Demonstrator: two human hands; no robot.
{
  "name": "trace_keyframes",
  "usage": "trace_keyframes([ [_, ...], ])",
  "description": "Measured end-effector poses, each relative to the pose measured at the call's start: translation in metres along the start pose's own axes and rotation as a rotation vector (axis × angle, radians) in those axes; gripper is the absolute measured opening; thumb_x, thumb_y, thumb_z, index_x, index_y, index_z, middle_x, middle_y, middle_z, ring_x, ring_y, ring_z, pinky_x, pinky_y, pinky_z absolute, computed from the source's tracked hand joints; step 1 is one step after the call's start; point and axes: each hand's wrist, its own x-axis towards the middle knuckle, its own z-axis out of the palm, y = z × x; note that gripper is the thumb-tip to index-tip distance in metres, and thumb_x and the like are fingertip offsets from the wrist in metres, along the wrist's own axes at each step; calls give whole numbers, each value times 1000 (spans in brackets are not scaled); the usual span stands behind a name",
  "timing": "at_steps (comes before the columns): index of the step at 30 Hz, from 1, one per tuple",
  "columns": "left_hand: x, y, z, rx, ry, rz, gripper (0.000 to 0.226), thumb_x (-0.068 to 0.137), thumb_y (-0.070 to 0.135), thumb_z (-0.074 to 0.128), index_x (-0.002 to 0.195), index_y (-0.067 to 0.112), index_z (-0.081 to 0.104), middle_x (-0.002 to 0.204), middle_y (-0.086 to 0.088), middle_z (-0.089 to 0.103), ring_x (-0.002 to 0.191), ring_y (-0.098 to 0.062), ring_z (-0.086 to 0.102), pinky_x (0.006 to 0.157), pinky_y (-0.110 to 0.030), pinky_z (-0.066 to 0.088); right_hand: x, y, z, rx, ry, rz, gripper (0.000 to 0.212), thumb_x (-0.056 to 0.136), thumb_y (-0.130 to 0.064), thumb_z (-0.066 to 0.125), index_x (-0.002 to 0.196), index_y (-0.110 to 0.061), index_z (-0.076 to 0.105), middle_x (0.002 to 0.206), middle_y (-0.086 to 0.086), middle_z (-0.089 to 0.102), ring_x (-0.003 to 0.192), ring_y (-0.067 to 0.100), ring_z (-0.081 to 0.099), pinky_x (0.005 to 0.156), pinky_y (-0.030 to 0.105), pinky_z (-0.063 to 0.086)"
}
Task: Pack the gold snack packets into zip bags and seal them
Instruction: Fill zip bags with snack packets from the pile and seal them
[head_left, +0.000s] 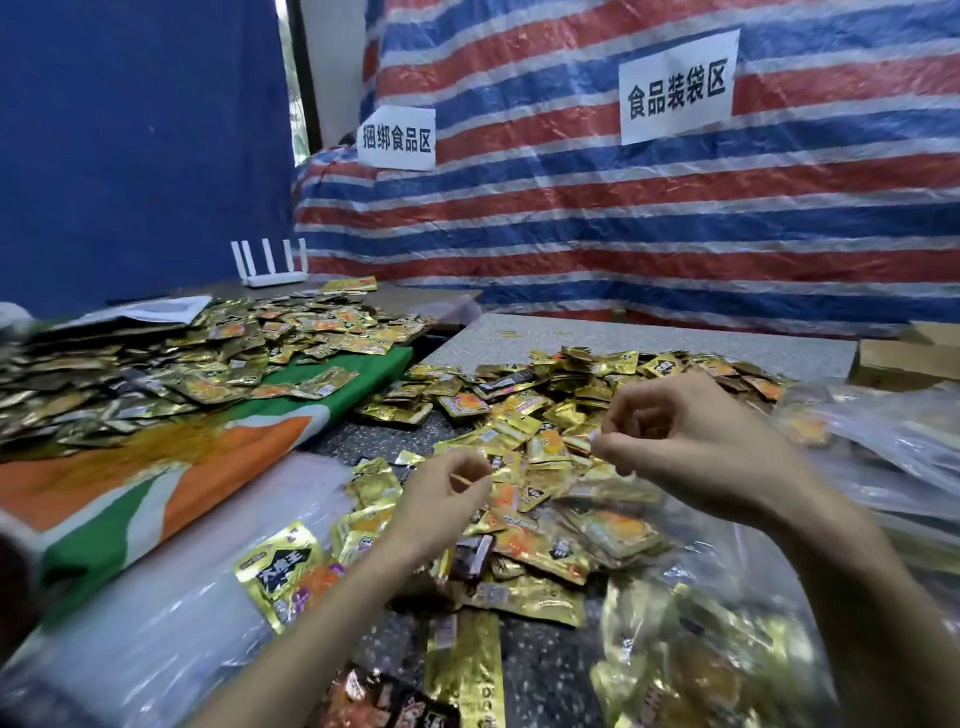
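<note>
A clear zip bag (613, 535) filled with gold snack packets lies in the middle of the table, its mouth facing away from me. My left hand (441, 499) pinches the bag's top edge at the left end with thumb and fingertips. At the right end of the same edge, my right hand (691, 447) pinches it with curled fingers. The thin plastic edge between the hands is hard to make out. A loose heap of gold packets (519, 405) spreads just beyond the hands.
A second heap of gold packets (156, 364) covers a green and orange cloth (171, 467) on the left. Empty clear bags (156, 597) lie at the lower left. Filled bags sit at the lower right (701, 654) and right (883, 447). A cardboard box (904, 364) and a white router (270, 265) stand at the back.
</note>
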Motion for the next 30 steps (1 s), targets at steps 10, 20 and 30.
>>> trace_keyframes([
  [10, -15, -109, -125, 937, 165, -521, 37, 93, 35, 51, 121, 13, 60, 131, -9, 59, 120, -29, 55, 92, -37, 46, 0, 0, 1, -21, -21, -46, 10, 82, -24, 77, 75, -28, 72, 74, -14, 71, 72, -2, 64, 64, 21, 51],
  [20, -17, -95, -134, 729, 461, -483, 32, 95, 39, 60, 78, 14, 70, 83, -10, 71, 83, -33, 66, 82, -42, 51, 0, 1, 3, -33, -32, -83, 7, 84, -33, 74, 78, -30, 71, 74, -19, 69, 73, -4, 62, 62, 18, 46],
  [30, -6, 19, -140, 374, 630, -107, 12, 99, 19, 49, 103, 20, 60, 92, -3, 69, 83, -28, 67, 77, -47, 56, 1, 1, 1, -38, -7, -83, 8, 85, -38, 70, 82, -31, 72, 75, -13, 70, 72, 1, 64, 60, 17, 48],
])
